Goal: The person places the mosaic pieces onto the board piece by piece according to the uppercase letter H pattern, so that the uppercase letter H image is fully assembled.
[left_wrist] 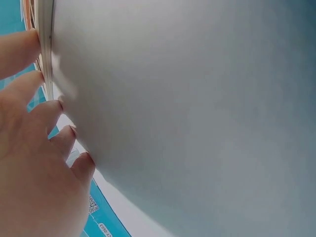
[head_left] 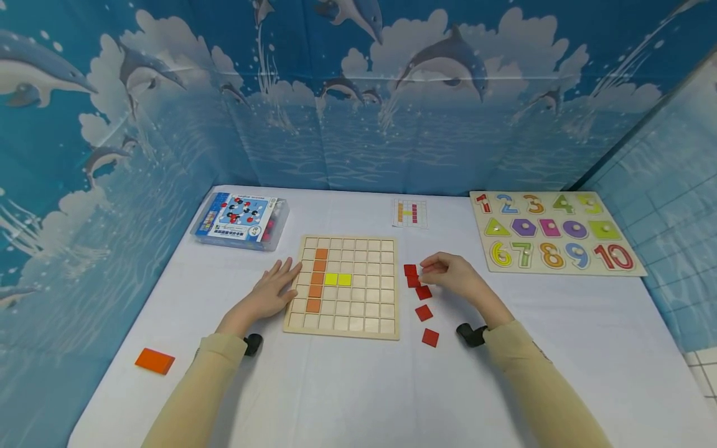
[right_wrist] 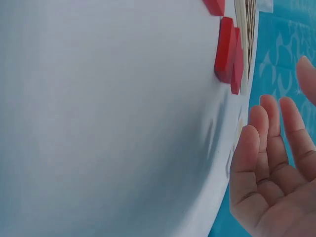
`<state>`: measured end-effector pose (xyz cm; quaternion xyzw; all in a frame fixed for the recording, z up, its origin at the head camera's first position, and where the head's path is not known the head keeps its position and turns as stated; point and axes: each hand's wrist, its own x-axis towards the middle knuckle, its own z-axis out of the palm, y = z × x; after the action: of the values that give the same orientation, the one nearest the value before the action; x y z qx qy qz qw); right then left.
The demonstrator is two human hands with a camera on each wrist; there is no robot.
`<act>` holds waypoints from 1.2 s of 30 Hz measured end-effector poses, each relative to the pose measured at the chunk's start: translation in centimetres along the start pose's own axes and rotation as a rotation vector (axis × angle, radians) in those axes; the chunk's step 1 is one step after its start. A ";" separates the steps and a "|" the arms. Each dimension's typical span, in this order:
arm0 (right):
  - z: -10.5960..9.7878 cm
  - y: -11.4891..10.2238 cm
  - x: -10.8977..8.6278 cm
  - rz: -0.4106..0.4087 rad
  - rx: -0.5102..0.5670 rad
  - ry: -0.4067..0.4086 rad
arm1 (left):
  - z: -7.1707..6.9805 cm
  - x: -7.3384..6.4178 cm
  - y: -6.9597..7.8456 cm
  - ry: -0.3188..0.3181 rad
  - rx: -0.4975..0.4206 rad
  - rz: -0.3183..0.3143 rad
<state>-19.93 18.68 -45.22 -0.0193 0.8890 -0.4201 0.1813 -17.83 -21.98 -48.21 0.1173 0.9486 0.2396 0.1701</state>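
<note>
A wooden grid board [head_left: 342, 286] lies in the middle of the white table. It holds a column of orange tiles [head_left: 317, 280] and two yellow tiles [head_left: 338, 279]. My left hand [head_left: 274, 289] lies flat with straight fingers [left_wrist: 29, 94] against the board's left edge [left_wrist: 47, 49]. Several red square tiles [head_left: 424, 312] lie in a loose line to the right of the board. My right hand [head_left: 445, 272] hovers at the top of that line, by the two nearest red tiles [right_wrist: 227, 49]. Its fingers [right_wrist: 266, 143] are loosely curled, with nothing between them in the right wrist view.
A number puzzle board [head_left: 554, 233] lies at the back right. A clear plastic game box [head_left: 241, 219] sits at the back left and a small pattern card [head_left: 410, 213] behind the grid board. One orange block [head_left: 155, 361] lies near the table's front left edge.
</note>
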 end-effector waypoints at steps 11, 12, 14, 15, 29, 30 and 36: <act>-0.4 0.8 -0.6 0.006 0.007 0.001 | 0.0 0.0 0.3 0.001 -0.001 0.007; -0.4 0.8 -0.6 0.005 0.006 0.000 | 0.0 0.0 0.3 0.000 -0.004 0.003; -0.3 0.8 -0.7 -0.001 0.004 -0.004 | 0.0 -0.1 0.4 -0.003 -0.004 0.000; -0.3 0.8 -0.7 -0.005 0.004 -0.006 | 0.0 -0.1 0.4 -0.003 -0.004 -0.003; 0.6 1.2 -0.3 0.021 -0.088 -0.052 | 0.1 0.0 0.1 0.003 0.004 -0.005; 0.7 1.1 -0.3 0.021 -0.096 -0.049 | 0.1 0.0 0.1 0.002 0.006 -0.006; 1.1 0.9 -0.3 0.033 -0.161 -0.043 | 0.1 0.1 0.0 -0.001 0.008 -0.007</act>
<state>-19.15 18.45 -46.43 -0.0282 0.9160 -0.3437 0.2052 -17.88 -21.91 -48.29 0.1148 0.9499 0.2353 0.1707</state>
